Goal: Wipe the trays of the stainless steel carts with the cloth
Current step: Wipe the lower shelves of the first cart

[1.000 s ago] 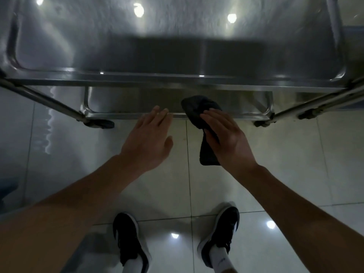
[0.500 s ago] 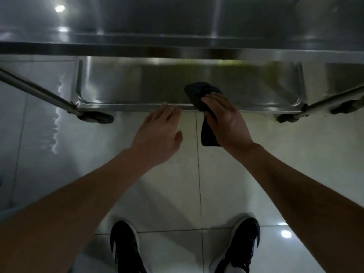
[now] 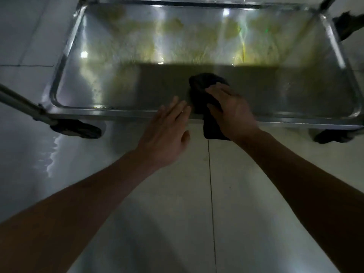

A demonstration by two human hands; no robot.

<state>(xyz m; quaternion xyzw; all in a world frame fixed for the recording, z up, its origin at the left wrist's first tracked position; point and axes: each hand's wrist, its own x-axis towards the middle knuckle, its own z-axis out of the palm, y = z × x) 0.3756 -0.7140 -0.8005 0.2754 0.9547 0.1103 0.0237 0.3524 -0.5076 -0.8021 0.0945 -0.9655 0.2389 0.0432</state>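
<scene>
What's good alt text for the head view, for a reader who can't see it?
Seen from above, a person's right hand presses a dark cloth onto the near edge of a stainless steel cart tray, while the left hand rests open on the rim beside it. Yellowish smears cover the tray's far half.

A shiny metal tray (image 3: 82, 62) sits low on a cart, and the cart stands on a pale tiled floor (image 3: 177, 213) on dark wheels (image 3: 76, 130). A dark cloth (image 3: 204, 95) lies on the near middle of the tray and hangs over its near rim. Yellow-green smears show on the far part of the tray.
</scene>
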